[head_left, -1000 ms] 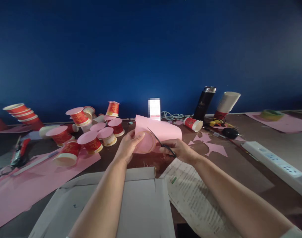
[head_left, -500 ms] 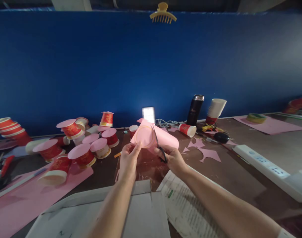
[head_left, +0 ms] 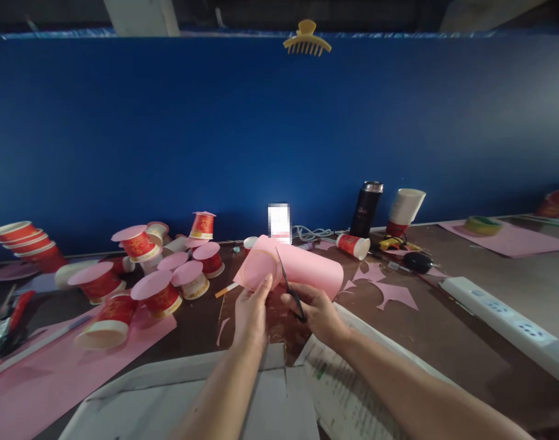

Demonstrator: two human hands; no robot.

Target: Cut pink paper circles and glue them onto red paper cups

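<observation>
My left hand (head_left: 253, 308) pinches the lower edge of a pink paper sheet (head_left: 313, 269), thumb on top. A circle outline is drawn on the sheet's left part, and its right part curls into a roll. Black-handled scissors (head_left: 290, 290) are in my right hand (head_left: 318, 311), fingers wrapped around the handles. Their blades point up and away, lying against the paper just right of the drawn circle. Whether the blades are parted I cannot make out.
Left stand several red paper cups (head_left: 156, 292) topped with pink discs. Pink scraps (head_left: 395, 294), a black bottle (head_left: 368, 208) and a power strip (head_left: 501, 311) lie or stand right. A lit screen (head_left: 279, 221) leans at the back; grey cardboard (head_left: 169, 397) is in front.
The view has shifted slightly. My left hand has turned the paper, so the circle sits lower left and the roll shows longer to the right. The scissors remain in my right hand.
</observation>
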